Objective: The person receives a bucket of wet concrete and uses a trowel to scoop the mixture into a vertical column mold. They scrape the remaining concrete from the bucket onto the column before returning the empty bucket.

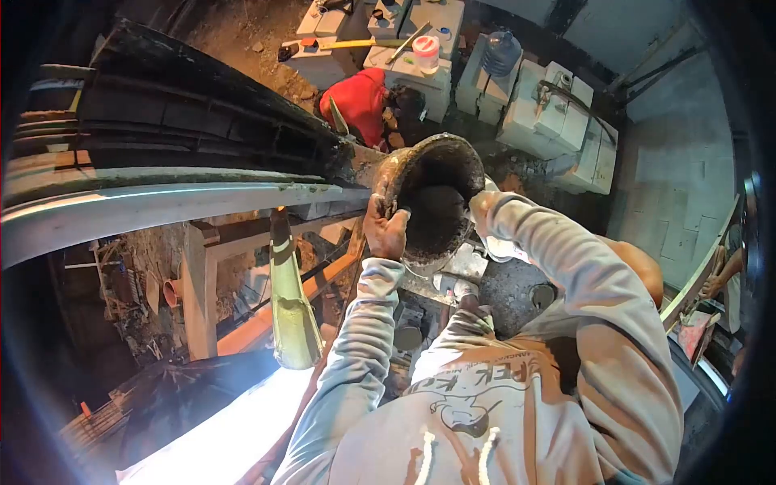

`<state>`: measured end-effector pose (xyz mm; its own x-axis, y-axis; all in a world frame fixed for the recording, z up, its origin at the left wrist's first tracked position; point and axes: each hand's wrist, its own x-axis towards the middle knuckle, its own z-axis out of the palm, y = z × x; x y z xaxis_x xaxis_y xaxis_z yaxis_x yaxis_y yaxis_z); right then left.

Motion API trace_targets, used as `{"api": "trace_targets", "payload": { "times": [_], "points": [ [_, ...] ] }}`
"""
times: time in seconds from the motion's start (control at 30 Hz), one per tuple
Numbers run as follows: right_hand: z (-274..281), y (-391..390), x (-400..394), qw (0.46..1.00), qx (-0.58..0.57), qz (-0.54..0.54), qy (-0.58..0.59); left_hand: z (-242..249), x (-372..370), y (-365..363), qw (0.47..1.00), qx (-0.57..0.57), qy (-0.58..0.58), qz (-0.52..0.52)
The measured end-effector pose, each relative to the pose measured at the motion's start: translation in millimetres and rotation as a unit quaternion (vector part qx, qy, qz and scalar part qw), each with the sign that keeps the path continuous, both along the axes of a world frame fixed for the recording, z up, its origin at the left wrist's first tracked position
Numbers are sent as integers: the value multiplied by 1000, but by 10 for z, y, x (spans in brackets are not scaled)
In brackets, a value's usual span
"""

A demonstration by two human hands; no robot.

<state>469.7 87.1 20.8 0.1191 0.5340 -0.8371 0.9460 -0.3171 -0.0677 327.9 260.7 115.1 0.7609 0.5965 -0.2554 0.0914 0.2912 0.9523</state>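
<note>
A mortar-crusted bucket is held up in front of my chest, its mouth tilted so that the dark inside shows. My left hand grips its left rim, thumb at the inner edge and fingers wrapped around the outside. On the right side, my right hand is closed at the rim, its fingers partly hidden behind the bucket and sleeve. Grey material lies deep in the bucket. The bucket's far left side is right by the end of a long metal beam.
Beyond the bucket, a person in a red shirt bends low. Stacked white blocks stand behind, with a water jug and a pink-lidded tub. A cut bamboo pole and wooden frame are at left.
</note>
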Motion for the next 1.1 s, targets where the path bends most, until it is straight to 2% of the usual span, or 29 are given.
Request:
{"api": "trace_targets", "payload": {
  "times": [0.07,0.13,0.2,0.27,0.3,0.33,0.4,0.47,0.53,0.57,0.73,0.8,0.83,0.87,0.9,0.93,0.97,1.0,1.1],
  "points": [
    [415,-52,27,997,12,73,26,-47,-25,-31,999,25,-17,-17],
    [724,-46,-40,978,85,-172,84,-23,-14,-58,999,40,-35,-13],
    [760,-17,-51,970,8,-229,81,20,8,-81,997,60,-49,-9],
    [532,-63,-101,986,-8,-132,105,104,15,-141,992,10,-128,-20],
    [538,-188,-224,970,52,-224,74,72,-35,-104,1000,-4,-24,-13],
    [714,-168,-218,958,68,-252,116,82,-66,-69,997,-24,76,-14],
    [266,-245,-326,958,62,-242,142,94,-51,-86,1000,13,7,-9],
    [194,-285,-406,943,59,-282,169,101,-12,-77,1000,26,-17,-4],
    [168,-342,-459,921,63,-332,197,-5,-38,-71,991,75,-110,-4],
    [172,-354,-473,908,65,-357,210,-50,-56,-67,990,62,-126,-8],
    [256,-267,-568,836,81,-463,284,0,-139,-2,999,-30,-26,-6],
    [349,-176,-601,824,79,-474,300,-80,-171,-71,997,42,-49,31],
    [465,-115,-562,850,62,-434,294,-130,-189,-70,995,57,-70,51],
    [517,-86,-542,873,43,-392,288,-164,-237,-67,994,59,-69,53],
    [429,-90,-631,873,45,-389,289,-191,-289,-45,998,14,-32,58],
    [270,-95,-789,769,109,-532,337,-159,-291,-17,998,-30,2,63],
    [458,50,-744,756,110,-552,333,-203,-279,9,993,10,40,108],
    [648,196,-699,743,111,-572,329,-236,-266,31,993,13,35,111],
    [334,176,-779,762,149,-518,360,-364,-386,73,988,-18,11,152]
  ]
}}
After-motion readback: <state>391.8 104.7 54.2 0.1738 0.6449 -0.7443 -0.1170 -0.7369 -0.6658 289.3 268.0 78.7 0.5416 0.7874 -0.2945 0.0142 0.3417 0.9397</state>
